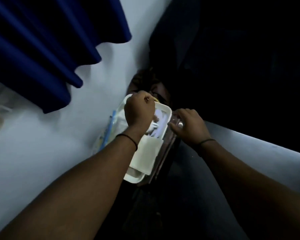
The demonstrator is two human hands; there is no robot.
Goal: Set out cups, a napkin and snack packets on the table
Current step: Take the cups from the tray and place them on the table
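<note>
Reaching into the white tray on the dim worktop, the left hand is fisted, contents unclear, the right hand closes on something shiny at the rim, the napkin draped nearby — lift slowly, steadying the tray.

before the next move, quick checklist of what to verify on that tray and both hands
1. White tray seated on the dark table: cannot tell, too dim.
2. Left hand over the tray's far end, fist closed: ok; what it grips: cannot tell.
3. Right hand at the tray's right edge, on something clear and shiny: ok; a cup: cannot tell.
4. Napkin lying flat across the tray's near end: ok.
5. Snack packets in view: cannot tell.
</note>
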